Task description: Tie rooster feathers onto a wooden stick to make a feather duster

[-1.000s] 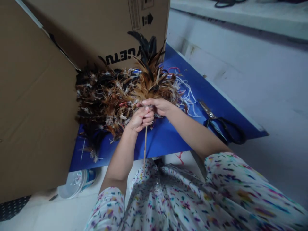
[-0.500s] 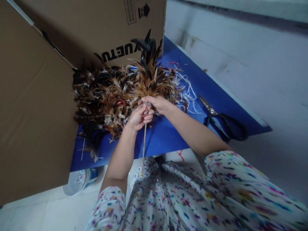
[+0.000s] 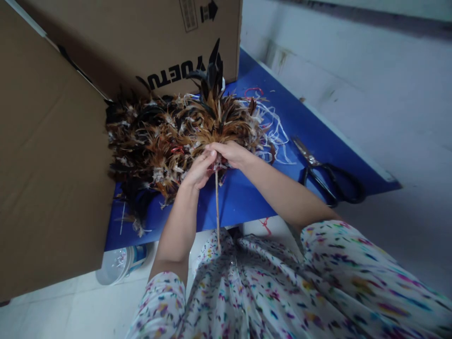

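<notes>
With the clock face centred on the hands, a smooth brown cardboard panel (image 3: 45,155) stands at nine o'clock, and a round plastic bucket (image 3: 118,266) sits low between seven and eight, on pale floor tiles. A shaggy heap of feathers (image 3: 141,136), dark and rust-brown with downy grey tufts, spreads between nine and ten on the blue worktop (image 3: 247,193); at eleven, a cardboard box (image 3: 176,47) with upside-down black lettering backs it. The left hand (image 3: 198,172) is narrow, thumb against the fingertips of the other hand; its inner fingers are hidden, so I cannot tell what it grips. A thin, straight, pale stick (image 3: 217,202) runs down to six o'clock, while a feather bunch (image 3: 213,106) fans out at twelve, glossy black plumes above, tawny and soft below. The right hand (image 3: 231,154) closes around the bunch's base. The work looks partway along: the stick's upper end seems dressed, the lower length is bare, and the fastening under the hands cannot be judged finished. Plenty of feathers lie loose-looking beyond. Limp, curling white strips (image 3: 277,132) tangle at two o'clock, and black-handled metal scissors (image 3: 312,161) lie unused at three.
</notes>
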The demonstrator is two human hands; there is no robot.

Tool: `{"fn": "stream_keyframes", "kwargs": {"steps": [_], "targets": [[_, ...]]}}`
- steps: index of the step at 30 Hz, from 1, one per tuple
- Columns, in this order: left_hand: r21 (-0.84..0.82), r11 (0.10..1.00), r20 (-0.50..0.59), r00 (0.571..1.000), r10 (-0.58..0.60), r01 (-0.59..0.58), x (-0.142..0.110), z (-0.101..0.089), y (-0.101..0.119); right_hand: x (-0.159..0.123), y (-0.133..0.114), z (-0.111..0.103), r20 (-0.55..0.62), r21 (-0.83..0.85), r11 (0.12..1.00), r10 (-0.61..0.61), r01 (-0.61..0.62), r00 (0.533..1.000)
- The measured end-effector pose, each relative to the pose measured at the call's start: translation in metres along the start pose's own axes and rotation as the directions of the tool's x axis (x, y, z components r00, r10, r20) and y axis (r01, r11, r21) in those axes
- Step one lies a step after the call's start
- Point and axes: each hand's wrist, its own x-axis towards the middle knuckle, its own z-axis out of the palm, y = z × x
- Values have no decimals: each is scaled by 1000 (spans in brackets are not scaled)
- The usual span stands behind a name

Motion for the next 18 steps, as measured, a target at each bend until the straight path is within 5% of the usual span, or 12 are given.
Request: {"fn": "stream_keyframes", "kwargs": {"steps": [7, 18], "targets": [[52, 997, 82, 995, -59, 54, 1, -3, -2, -7, -1, 0, 19, -144, 989, 31, -28, 999], [-50, 987, 168, 975, -143, 153, -1, 1, -1, -6, 1, 0, 13, -91, 995, 52, -51, 999]]}}
